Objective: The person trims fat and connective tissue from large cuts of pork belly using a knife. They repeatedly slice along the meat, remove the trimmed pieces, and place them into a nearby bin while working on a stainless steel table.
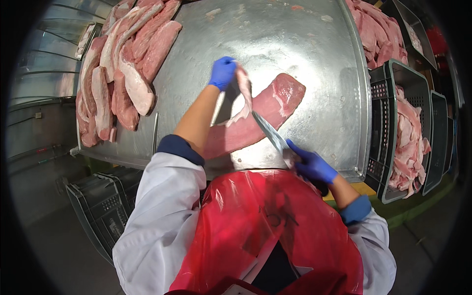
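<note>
A long piece of pink meat (273, 105) lies diagonally on the metal worktable (329, 98). My left hand (222, 73), in a blue glove, is closed on the upper end of a pale strip of fat (244, 91), lifted along the meat's left side. My right hand (309, 163), also blue-gloved, grips a knife (270, 132) with its blade angled up-left, the tip at the meat where the strip meets it. The knife's handle is partly hidden by my fingers. My left forearm crosses over the lower end of the meat.
Several meat slabs (147, 69) lie at the table's left, beside another long blade (155, 132). Right of the table stand a crate of trimmings (408, 142) and a heap of meat (373, 34) behind it. A dark crate (98, 211) sits low at left, below the table's edge.
</note>
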{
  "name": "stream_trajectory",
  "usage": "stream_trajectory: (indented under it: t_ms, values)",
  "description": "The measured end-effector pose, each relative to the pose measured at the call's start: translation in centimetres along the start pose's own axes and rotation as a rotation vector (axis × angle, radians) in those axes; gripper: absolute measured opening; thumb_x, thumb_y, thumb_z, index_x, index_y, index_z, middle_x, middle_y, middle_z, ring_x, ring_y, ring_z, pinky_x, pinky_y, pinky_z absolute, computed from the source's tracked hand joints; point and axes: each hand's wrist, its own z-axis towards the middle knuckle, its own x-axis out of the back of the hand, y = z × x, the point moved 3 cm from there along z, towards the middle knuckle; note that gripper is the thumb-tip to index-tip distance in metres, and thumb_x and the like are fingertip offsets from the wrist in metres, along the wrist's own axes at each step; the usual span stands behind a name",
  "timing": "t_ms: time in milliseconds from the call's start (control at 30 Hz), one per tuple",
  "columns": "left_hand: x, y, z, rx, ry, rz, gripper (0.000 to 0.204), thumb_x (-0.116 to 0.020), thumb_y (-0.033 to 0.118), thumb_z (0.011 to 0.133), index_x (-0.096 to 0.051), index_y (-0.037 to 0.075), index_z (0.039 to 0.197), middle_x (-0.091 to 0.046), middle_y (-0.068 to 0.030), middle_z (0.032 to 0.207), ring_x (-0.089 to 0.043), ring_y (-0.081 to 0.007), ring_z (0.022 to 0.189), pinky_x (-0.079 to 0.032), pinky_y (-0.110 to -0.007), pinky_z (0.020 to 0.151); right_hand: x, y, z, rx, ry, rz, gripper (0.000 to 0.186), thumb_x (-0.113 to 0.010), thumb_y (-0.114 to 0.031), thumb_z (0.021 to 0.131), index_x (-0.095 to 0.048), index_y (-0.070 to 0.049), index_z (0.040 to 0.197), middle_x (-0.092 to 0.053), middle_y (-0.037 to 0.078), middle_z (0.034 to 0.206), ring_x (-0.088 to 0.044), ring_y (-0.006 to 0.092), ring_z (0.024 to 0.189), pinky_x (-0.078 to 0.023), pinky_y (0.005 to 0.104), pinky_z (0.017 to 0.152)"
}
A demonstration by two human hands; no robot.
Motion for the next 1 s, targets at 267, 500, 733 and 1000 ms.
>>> stream_trajectory:
  t_ms: [267,500,733,1000]
  values:
    - [-2.0,0.5,-7.7,-0.823,-0.538,1.122,0.042,-0.070,0.022,0.074,-0.064,0.009,0.113,-0.065,-0.0187,0.110,-0.064,-0.0384,0.104,-0.050,-0.043,0.089,3.0,-1.1,8.4,-0.016,0.361,0.572,0.076,-0.052,-0.002,0.094,-0.027,-0.029,0.161,-0.062,0.007,0.070,-0.056,0.0110,0.052,-0.049,0.0289,0.049]
    - [-1.2,5.8,-9.2,-0.454,-0.631,1.096,0.024,-0.066,0.016,0.078,-0.061,0.007,0.099,-0.070,-0.0188,0.091,-0.069,-0.0410,0.084,-0.056,-0.047,0.071,-0.6,-6.6,14.9,-0.104,0.206,0.370,0.072,-0.054,-0.008,0.095,-0.028,-0.026,0.160,-0.063,0.009,0.073,-0.059,0.0151,0.054,-0.050,0.0310,0.050]
    - [0.0,9.3,-10.5,-0.567,-0.633,1.021,0.021,-0.066,0.016,0.077,-0.064,0.006,0.096,-0.072,-0.0173,0.090,-0.070,-0.0400,0.084,-0.055,-0.046,0.074,-3.6,-8.5,7.7,-0.190,0.090,0.235,0.068,-0.053,-0.010,0.099,-0.027,-0.022,0.161,-0.063,0.008,0.072,-0.059,0.0127,0.056,-0.051,0.0304,0.053]
    - [5.5,13.2,-13.1,-0.652,-0.453,0.920,0.024,-0.065,0.017,0.077,-0.065,0.008,0.099,-0.072,-0.0155,0.089,-0.069,-0.0390,0.082,-0.055,-0.047,0.074,-8.2,-7.2,4.8,-0.086,-0.081,0.063,0.070,-0.052,-0.013,0.098,-0.024,-0.025,0.161,-0.061,0.007,0.068,-0.056,0.0136,0.052,-0.051,0.0315,0.053]
